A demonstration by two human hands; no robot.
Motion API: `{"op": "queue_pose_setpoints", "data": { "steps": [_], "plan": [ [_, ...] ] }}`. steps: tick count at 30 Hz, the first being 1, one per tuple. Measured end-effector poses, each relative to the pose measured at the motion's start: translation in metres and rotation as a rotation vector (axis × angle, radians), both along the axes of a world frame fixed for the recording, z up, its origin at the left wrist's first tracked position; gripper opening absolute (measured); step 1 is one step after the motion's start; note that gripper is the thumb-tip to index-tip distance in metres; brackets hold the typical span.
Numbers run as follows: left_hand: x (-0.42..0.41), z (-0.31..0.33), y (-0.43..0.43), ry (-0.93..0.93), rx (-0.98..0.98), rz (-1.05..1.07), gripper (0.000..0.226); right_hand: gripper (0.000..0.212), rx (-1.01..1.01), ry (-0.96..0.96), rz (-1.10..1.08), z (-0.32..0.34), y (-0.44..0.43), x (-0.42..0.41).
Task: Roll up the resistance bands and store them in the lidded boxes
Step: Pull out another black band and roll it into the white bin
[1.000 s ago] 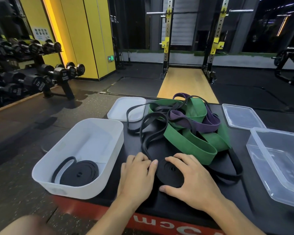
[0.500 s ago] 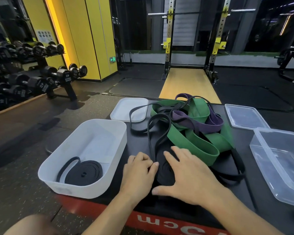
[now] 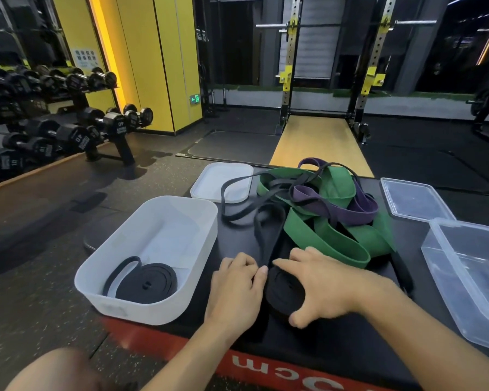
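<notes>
Gym platform [image 3: 336, 348], black roll [image 3: 283, 292] lying flat, tail [image 3: 273, 241] pointing away

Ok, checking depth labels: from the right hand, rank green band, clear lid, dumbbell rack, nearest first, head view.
1. green band, just beyond the right hand.
2. clear lid, farther back, to the right.
3. dumbbell rack, far off on the left.

Our right hand [image 3: 331, 286] has slid back on the black roll [image 3: 283, 292]. Its fingers lay spread flat over the top a second ago; now they arch past the far edge and the thumb hooks the near side, baring the roll's face. The loose tail [image 3: 271, 244] runs straighter, and our left hand's [image 3: 235, 289] thumb now touches it.
</notes>
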State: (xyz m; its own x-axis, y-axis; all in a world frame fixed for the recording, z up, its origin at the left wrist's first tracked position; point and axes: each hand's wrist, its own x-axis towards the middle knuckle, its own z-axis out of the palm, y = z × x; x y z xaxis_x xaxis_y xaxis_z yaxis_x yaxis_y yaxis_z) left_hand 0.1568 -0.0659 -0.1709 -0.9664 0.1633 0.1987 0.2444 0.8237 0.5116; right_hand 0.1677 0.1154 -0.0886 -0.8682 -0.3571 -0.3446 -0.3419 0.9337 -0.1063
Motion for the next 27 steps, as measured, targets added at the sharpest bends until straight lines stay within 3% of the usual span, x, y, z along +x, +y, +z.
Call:
{"op": "queue_pose_setpoints", "data": {
  "steps": [5,9,12,16,21,27],
  "plan": [
    [0.0,0.001,-0.001,0.007,-0.034,-0.012,0.039,0.118,-0.081,-0.152,0.039,-0.001,0.001,0.001],
    [-0.002,0.002,-0.001,0.003,-0.064,-0.015,0.042,0.13,-0.022,0.027,-0.156,0.002,-0.007,0.019],
    [-0.002,0.003,0.0,-0.011,-0.042,-0.009,0.04,0.123,0.179,0.135,-0.294,0.003,-0.022,0.027],
    [-0.001,0.001,-0.002,-0.009,0.013,-0.005,0.034,0.106,0.196,0.243,-0.253,-0.007,-0.03,0.023],
    [0.0,-0.001,-0.001,0.022,0.06,0.002,0.04,0.097,0.143,0.106,-0.144,0.001,-0.012,0.016],
    [0.0,0.0,-0.002,0.012,0.065,-0.007,0.03,0.121,0.094,-0.124,0.032,0.01,0.001,0.007]
  ]
}}
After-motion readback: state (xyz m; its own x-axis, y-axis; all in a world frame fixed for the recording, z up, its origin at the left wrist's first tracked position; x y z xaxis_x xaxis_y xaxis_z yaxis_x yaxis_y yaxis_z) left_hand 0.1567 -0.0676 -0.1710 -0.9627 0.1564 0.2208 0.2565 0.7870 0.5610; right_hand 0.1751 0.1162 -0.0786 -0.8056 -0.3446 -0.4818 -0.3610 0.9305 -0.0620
